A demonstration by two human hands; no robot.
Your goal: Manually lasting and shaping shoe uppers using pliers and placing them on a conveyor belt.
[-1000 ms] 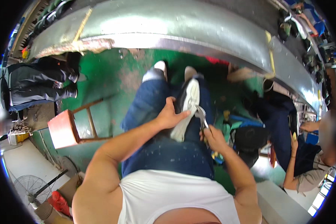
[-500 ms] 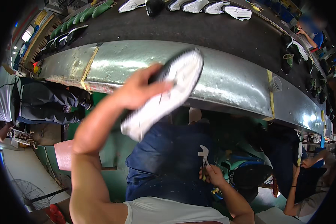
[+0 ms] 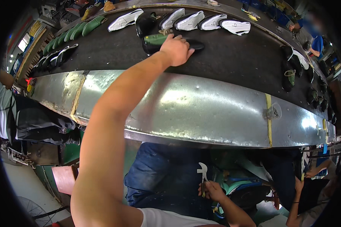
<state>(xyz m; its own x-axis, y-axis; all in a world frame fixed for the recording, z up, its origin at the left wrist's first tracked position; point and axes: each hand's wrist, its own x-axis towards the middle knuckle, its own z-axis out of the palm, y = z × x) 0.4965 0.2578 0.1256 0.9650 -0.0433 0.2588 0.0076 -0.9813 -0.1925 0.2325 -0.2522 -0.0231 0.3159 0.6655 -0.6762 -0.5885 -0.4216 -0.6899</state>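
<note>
My left hand (image 3: 176, 49) reaches far over the dark belt, its fingers closed over a black shoe upper (image 3: 147, 48) on a green last. The shoe lies on the belt with the green top of the last up; its underside is hidden. Low in front of my lap, my right hand (image 3: 213, 190) is wrapped round lasting pincers (image 3: 203, 172), their pale metal head pointing up. Just beyond the left hand stand a black shoe (image 3: 146, 24) and several lasted shoes with white soles (image 3: 189, 20).
A shiny metal ledge (image 3: 197, 102) edges the belt (image 3: 231, 56), with a clear plastic cup (image 3: 273, 111) on it. Green lasts (image 3: 79, 32) line the far left; dark shoes (image 3: 290, 77) stand at right. Co-workers sit on both sides, one arm (image 3: 297, 189) close on my right.
My left hand has carried the shoe forward onto the belt and turned it from white sole showing to green last up. The right hand still holds the pincers near my lap.
</note>
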